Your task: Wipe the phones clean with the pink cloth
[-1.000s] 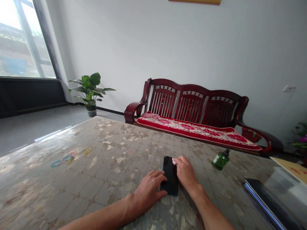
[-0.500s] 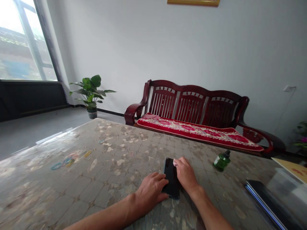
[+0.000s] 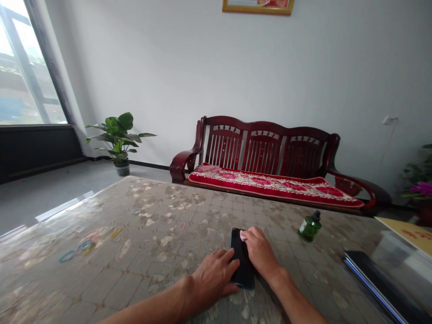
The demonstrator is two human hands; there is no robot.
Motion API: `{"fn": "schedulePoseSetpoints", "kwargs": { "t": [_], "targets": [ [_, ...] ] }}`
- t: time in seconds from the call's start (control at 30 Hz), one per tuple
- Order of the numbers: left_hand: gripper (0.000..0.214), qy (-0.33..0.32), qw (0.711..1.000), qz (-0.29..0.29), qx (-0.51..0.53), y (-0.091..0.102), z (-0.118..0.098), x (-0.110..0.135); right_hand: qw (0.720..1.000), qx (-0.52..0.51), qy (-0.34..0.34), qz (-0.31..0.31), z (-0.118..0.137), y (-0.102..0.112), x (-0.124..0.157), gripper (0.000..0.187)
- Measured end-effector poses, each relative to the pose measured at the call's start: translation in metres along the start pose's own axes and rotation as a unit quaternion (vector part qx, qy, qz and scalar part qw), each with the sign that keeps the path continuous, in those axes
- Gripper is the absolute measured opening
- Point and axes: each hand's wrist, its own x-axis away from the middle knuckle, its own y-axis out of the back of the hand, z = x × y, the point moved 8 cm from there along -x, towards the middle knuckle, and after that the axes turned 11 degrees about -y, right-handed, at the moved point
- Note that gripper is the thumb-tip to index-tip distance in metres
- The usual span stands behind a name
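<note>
A dark smartphone lies flat on the patterned tablecloth in front of me. Against its left edge rests my left hand, fingers stretched over part of the screen and thumb near the bottom end. My right hand is closed at the phone's upper right, pinching a small white wipe against the glass. The wipe is mostly hidden by the fingers. To the right stands a small green bottle with a black cap, apart from both hands.
Several coloured rubber bands lie on the left of the table. At right are a dark folder and a clear plastic box. Beyond the table stand a red wooden bench and a potted plant.
The view has shifted slightly. My right hand still presses the wipe near the phone's top, now a little farther left over the glass. My left hand stays on the phone's left side.
</note>
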Motion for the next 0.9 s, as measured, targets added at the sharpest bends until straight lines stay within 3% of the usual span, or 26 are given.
{"fn": "schedulePoseSetpoints", "kwargs": {
  "t": [0.33,0.57,0.9],
  "targets": [
    [0.053,-0.044,0.999,-0.019,0.006,0.002,0.003,-0.002,0.992,0.072,-0.099,0.04,-0.009,0.003,-0.009,0.032],
    [0.054,-0.041,0.998,-0.036,0.005,-0.001,0.004,0.001,0.992,0.049,-0.076,0.091,-0.008,-0.001,-0.025,0.024],
    [0.047,-0.025,0.998,-0.055,0.012,-0.004,0.006,0.004,0.999,-0.022,-0.025,0.036,-0.003,-0.006,-0.017,0.022]
  ]
}}
